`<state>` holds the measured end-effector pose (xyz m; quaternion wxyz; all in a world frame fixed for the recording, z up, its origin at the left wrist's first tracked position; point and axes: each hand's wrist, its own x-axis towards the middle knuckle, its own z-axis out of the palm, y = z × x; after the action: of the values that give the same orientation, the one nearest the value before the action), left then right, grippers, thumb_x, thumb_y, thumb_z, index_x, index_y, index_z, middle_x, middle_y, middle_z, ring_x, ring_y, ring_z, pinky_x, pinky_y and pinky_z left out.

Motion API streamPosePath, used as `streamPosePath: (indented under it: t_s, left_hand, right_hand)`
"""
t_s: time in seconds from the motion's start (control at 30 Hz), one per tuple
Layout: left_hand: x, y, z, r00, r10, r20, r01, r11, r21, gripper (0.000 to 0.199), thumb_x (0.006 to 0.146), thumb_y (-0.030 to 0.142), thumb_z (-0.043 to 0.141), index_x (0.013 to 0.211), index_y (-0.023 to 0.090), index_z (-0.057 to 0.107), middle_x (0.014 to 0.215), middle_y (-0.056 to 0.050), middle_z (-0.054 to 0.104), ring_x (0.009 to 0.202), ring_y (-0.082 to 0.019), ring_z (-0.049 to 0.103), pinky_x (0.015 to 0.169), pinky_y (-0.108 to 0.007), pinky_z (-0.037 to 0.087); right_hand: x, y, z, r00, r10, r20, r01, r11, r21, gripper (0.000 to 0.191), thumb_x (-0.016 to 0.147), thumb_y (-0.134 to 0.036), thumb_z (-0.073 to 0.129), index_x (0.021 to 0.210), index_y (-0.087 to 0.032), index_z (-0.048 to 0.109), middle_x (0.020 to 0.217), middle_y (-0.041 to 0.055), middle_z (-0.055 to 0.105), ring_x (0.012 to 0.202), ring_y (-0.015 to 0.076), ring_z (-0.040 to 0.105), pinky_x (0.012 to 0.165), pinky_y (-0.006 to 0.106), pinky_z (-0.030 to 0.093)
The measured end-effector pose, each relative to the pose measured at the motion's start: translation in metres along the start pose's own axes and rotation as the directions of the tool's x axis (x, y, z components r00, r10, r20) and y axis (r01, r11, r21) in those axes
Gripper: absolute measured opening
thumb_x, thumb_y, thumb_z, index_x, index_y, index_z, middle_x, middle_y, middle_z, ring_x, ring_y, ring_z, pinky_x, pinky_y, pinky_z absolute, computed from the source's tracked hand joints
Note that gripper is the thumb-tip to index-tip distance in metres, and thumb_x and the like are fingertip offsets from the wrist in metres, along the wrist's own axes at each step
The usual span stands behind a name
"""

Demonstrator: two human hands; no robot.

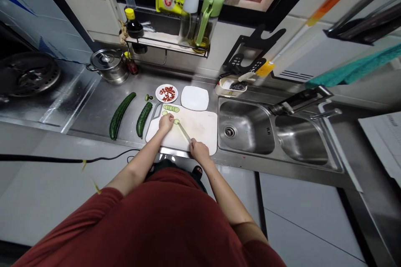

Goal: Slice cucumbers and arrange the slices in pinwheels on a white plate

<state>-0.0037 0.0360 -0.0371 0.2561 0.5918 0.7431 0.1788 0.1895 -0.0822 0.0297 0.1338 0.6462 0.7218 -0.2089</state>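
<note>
The kitchen has a shiny metal counter, with a sink of 2 bowls on the right. A white cutting board lies flat on it, in front of the person in a red shirt.

The right hand has its fingers curled tight around the handle of a knife. The blade points away and to the left. At its tip is 1 pale green slice; I cannot tell if it sticks to the blade.

The left hand is by the tip, with its thumb and fingers bent close together. I cannot tell if they pinch anything. A row of cucumber slices sits on the board just past this hand.

The board's near edge is close to the counter's front edge, and its right edge is just beside the sink. Bare board spreads out to the right of the knife. Past the far edge are 2 plates, 1 with red bits. On the left, 2 whole cucumbers lie apart.
</note>
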Motion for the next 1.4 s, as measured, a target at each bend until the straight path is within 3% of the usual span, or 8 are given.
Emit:
streamPosePath:
  t_s: [0.53,1.13,1.4]
  left_hand:
    - [0.003,0.002,0.000,0.999,-0.035,0.013,0.035,0.999,0.002,0.016,0.079,0.025,0.057,0.092,0.025,0.066,0.086,-0.002,0.069,0.085,-0.018,0.062,0.075,-0.028,0.044]
    - [0.006,0.000,0.002,0.998,-0.057,0.033,0.057,0.998,0.008,0.016,0.079,0.026,0.059,0.093,0.024,0.066,0.086,-0.002,0.068,0.084,-0.017,0.061,0.072,-0.026,0.041]
    - [0.008,-0.003,0.004,0.999,-0.042,0.025,0.042,0.999,0.006,0.015,0.078,0.026,0.059,0.092,0.024,0.066,0.086,-0.002,0.068,0.083,-0.017,0.060,0.071,-0.026,0.040]
  right_hand:
    - [0.014,0.003,-0.004,0.996,-0.057,0.064,0.058,0.998,-0.011,0.027,0.094,-0.019,0.035,0.117,-0.017,0.048,0.100,0.0143,0.067,0.094,0.0248,0.064,0.077,0.032,0.045]
    - [0.032,-0.011,-0.021,0.991,-0.068,0.113,0.070,0.997,-0.010,0.031,0.090,-0.009,0.034,0.117,-0.015,0.049,0.104,0.0149,0.066,0.097,0.0237,0.064,0.077,0.032,0.046]
    - [0.027,-0.010,-0.022,0.991,-0.068,0.118,0.070,0.997,-0.012,0.032,0.089,-0.008,0.035,0.118,-0.014,0.049,0.105,0.0155,0.066,0.099,0.0244,0.064,0.078,0.032,0.046]
